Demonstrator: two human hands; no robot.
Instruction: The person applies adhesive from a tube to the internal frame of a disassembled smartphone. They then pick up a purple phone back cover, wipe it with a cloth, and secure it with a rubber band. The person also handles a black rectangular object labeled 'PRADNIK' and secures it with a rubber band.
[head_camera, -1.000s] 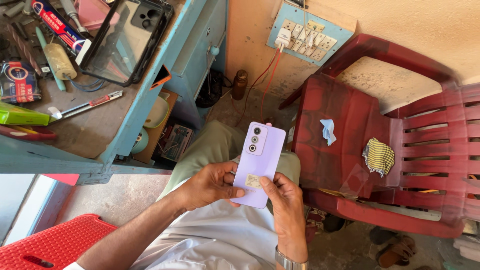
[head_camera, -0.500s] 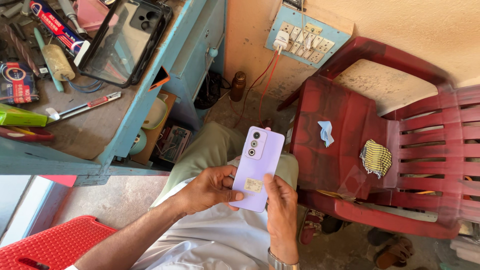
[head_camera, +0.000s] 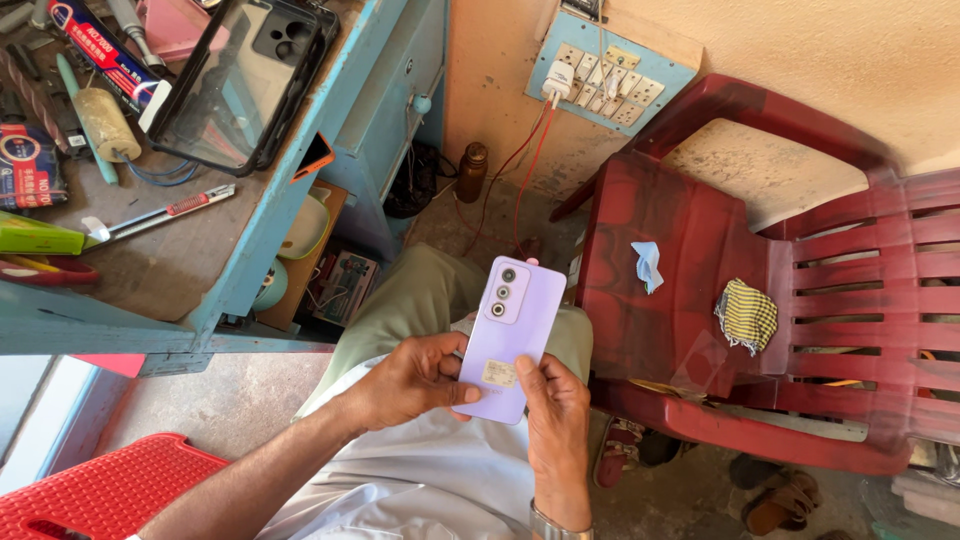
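I see the lilac flat smartphone (head_camera: 508, 335) held back-up over the lap, camera end away from me. My left hand (head_camera: 412, 380) clamps its left edge, steadying it; my right hand (head_camera: 555, 420) cups the lower right corner, thumb at the small pale sticker (head_camera: 499, 373). Beside it stands the dark red plastic chair (head_camera: 740, 300); the blue wooden workbench (head_camera: 290, 215) lies left.

Bright, even daylight; sharp focus throughout.
Soft shadows lie under the red plastic chair (head_camera: 760, 300); wide-angle bending curves the frame edges; glare is slight.
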